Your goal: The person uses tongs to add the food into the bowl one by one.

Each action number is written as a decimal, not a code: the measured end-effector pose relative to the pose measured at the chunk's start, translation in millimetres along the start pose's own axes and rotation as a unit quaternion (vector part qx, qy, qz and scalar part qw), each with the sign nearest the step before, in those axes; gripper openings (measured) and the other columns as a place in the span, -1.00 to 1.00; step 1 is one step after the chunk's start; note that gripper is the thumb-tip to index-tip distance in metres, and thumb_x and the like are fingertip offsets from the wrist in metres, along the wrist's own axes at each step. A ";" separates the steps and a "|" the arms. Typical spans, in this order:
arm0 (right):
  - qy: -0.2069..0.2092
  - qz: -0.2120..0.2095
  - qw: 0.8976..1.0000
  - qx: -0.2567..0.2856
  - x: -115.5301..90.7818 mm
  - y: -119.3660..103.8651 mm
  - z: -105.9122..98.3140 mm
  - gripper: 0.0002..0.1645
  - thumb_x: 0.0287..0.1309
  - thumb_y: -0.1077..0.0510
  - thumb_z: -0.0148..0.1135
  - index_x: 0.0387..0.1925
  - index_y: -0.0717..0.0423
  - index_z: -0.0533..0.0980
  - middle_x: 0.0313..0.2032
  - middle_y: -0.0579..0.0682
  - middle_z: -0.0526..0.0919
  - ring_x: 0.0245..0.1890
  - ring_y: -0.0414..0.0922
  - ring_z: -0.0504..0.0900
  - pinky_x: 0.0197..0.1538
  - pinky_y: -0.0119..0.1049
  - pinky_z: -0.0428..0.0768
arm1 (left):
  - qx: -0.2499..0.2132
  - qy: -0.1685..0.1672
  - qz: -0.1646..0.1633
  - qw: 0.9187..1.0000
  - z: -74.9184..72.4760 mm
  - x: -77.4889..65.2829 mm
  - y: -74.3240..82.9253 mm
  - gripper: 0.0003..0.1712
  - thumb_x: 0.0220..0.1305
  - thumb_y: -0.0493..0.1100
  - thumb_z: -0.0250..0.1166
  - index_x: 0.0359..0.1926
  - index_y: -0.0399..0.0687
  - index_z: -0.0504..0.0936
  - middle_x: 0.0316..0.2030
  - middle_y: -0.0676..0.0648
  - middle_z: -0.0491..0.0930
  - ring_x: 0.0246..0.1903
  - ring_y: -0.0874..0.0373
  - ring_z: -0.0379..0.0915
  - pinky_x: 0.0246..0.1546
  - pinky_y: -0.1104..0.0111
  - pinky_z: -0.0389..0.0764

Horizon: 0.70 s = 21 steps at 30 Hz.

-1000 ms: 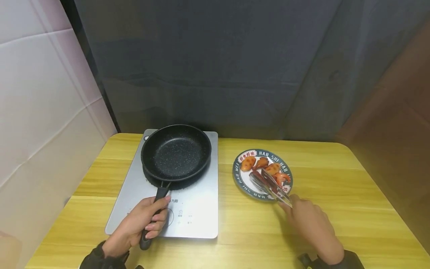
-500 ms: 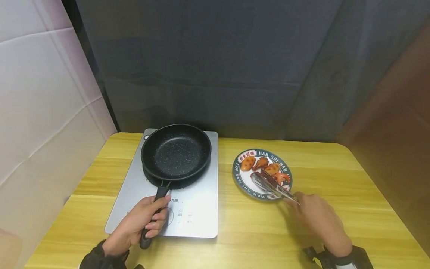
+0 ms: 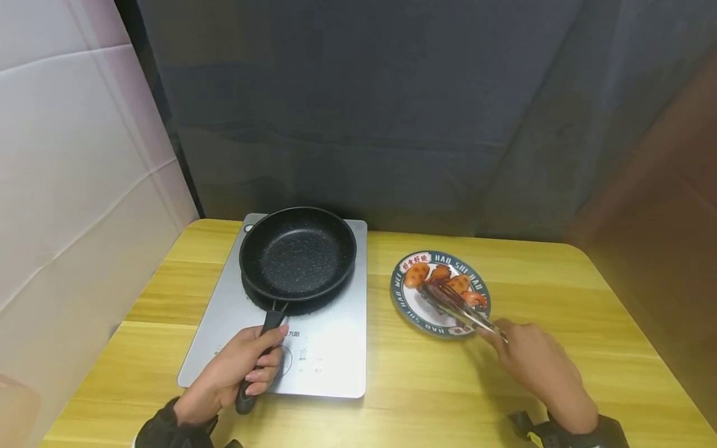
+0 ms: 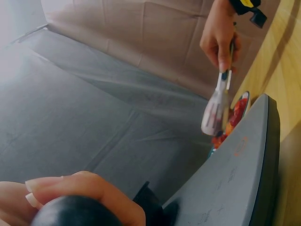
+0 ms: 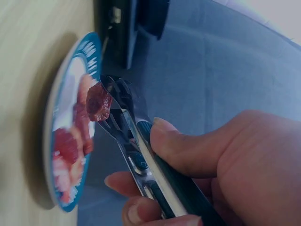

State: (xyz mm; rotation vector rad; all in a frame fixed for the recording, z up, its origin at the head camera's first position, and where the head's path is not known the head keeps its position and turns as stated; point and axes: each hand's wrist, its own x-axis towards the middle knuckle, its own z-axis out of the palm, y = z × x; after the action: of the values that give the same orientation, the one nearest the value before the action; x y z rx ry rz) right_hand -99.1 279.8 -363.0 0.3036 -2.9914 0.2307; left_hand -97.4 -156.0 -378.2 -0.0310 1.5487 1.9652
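My left hand (image 3: 238,364) grips the black handle of a speckled frying pan (image 3: 299,255), which sits on a flat silver induction cooker (image 3: 336,336). With my right hand (image 3: 540,361) I hold metal food tongs (image 3: 469,316) over a round plate (image 3: 397,292) with a dark patterned rim. In the right wrist view, a dark red piece of meat (image 5: 98,102) is between the tongs' tips, near the plate's surface; whether it touches the plate is unclear. Several orange-brown food pieces (image 3: 417,274) lie along the plate's far side. Nothing lies in the pan.
A wooden table (image 3: 392,398) carries the cooker on the left and the plate on the right. Dark cloth (image 3: 358,112) hangs behind its far edge, pale cloth (image 3: 84,174) on the left and brown cloth (image 3: 661,205) on the right.
My right hand has drawn slightly right and toward me, and the tongs' arms have come closer together around the dark piece of meat. My left hand keeps its grip on the pan handle.
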 end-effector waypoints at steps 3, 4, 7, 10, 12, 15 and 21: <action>0.019 -0.016 1.000 0.005 3.7 -5.7 -4.4 -0.65 0.27 -0.04 0.21 -0.39 0.20 0.54 -0.72 -0.13 0.29 -0.70 -0.14 0.30 -0.65 -0.21 0.33 | 0.000 0.003 0.001 1.000 -0.2 0.4 -0.2 -0.60 0.45 0.03 0.05 -0.36 -0.14 0.16 -0.71 0.14 0.14 -0.83 0.38 0.04 -0.86 0.57 0.16; 0.020 -0.021 1.000 0.006 4.8 -7.7 -5.8 -0.65 0.28 -0.03 0.20 -0.40 0.19 0.53 -0.73 -0.13 0.28 -0.70 -0.15 0.29 -0.64 -0.21 0.32 | 0.001 0.003 0.001 1.000 -0.3 0.5 -0.3 -0.60 0.45 0.03 0.05 -0.37 -0.14 0.17 -0.71 0.14 0.14 -0.83 0.38 0.04 -0.86 0.56 0.16; 0.017 -0.024 0.999 0.012 9.4 -15.4 -11.1 -0.67 0.28 -0.03 0.20 -0.39 0.17 0.53 -0.73 -0.13 0.28 -0.69 -0.15 0.29 -0.61 -0.19 0.35 | 0.002 0.000 0.001 1.000 -0.6 0.6 -0.6 -0.60 0.45 0.03 0.05 -0.38 -0.14 0.17 -0.72 0.14 0.14 -0.83 0.38 0.04 -0.86 0.56 0.16; 0.025 -0.035 0.999 0.026 13.5 -22.8 -15.0 -0.68 0.26 -0.05 0.21 -0.39 0.14 0.54 -0.72 -0.13 0.30 -0.68 -0.16 0.33 -0.58 -0.12 0.42 | 0.002 -0.003 0.001 1.000 -0.8 0.5 -1.0 -0.61 0.46 0.02 0.03 -0.39 -0.14 0.17 -0.72 0.14 0.14 -0.83 0.38 0.04 -0.86 0.56 0.16; 0.031 -0.041 0.998 0.032 16.5 -28.1 -17.8 -0.68 0.24 -0.05 0.24 -0.36 0.14 0.57 -0.71 -0.12 0.35 -0.67 -0.14 0.39 -0.54 -0.07 0.48 | 0.001 -0.003 0.003 1.000 -0.7 0.3 -1.2 -0.61 0.46 0.02 0.04 -0.38 -0.15 0.17 -0.71 0.14 0.14 -0.83 0.38 0.04 -0.86 0.56 0.16; 0.032 -0.050 0.998 0.032 22.3 -37.2 -22.8 -0.65 0.22 -0.04 0.26 -0.27 0.19 0.59 -0.67 -0.06 0.44 -0.63 -0.09 0.48 -0.50 -0.01 0.53 | 0.003 0.000 0.004 1.000 -0.7 0.1 -1.1 -0.61 0.45 0.02 0.04 -0.37 -0.15 0.17 -0.71 0.13 0.14 -0.83 0.38 0.03 -0.86 0.56 0.15; 0.032 -0.080 0.996 0.037 36.1 -58.9 -31.9 -0.63 0.26 -0.04 0.21 -0.20 0.22 0.59 -0.67 -0.07 0.43 -0.64 -0.11 0.45 -0.48 -0.03 0.53 | 0.007 0.008 0.004 1.000 0.0 0.4 -0.4 -0.61 0.44 0.03 0.06 -0.37 -0.14 0.18 -0.71 0.14 0.14 -0.83 0.37 0.03 -0.86 0.56 0.16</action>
State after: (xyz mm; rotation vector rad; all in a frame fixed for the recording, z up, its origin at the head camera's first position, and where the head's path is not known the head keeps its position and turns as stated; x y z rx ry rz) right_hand -118.4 221.2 -318.6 0.5297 -2.8823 0.3279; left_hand -97.5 -155.8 -378.7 -0.0335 1.5752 1.9644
